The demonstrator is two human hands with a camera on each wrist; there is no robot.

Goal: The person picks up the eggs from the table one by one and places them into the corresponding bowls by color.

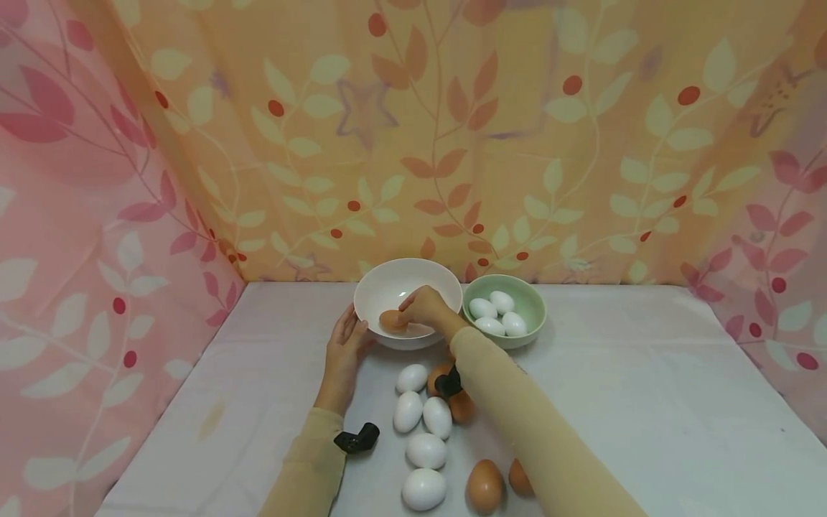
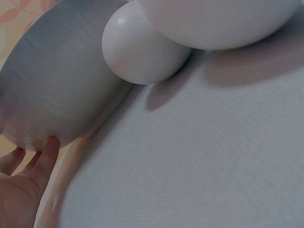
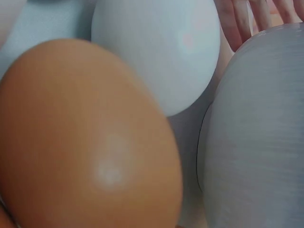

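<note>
Inside the large white bowl (image 1: 377,278), my right hand (image 1: 426,309) pinches a brown egg (image 1: 391,321) low in the bowl. My left hand (image 1: 344,348) rests against the bowl's left outer side, with fairly straight fingers (image 2: 49,154) touching its wall. Just in front of the bowl lie several white eggs (image 1: 411,378) and brown eggs (image 1: 461,407), some partly hidden under my right sleeve. The right wrist view shows a brown egg (image 3: 90,137) and a white egg (image 3: 156,52) close up, next to the bowl's outer wall (image 3: 259,128); the right hand itself is out of that view.
A green bowl (image 1: 538,316) with several white eggs stands right beside the white bowl. Nearer the front edge are two more brown eggs (image 1: 484,487) and white eggs (image 1: 424,490). Patterned cloth (image 1: 362,179) hangs behind and at both sides of the white-covered table (image 1: 646,388).
</note>
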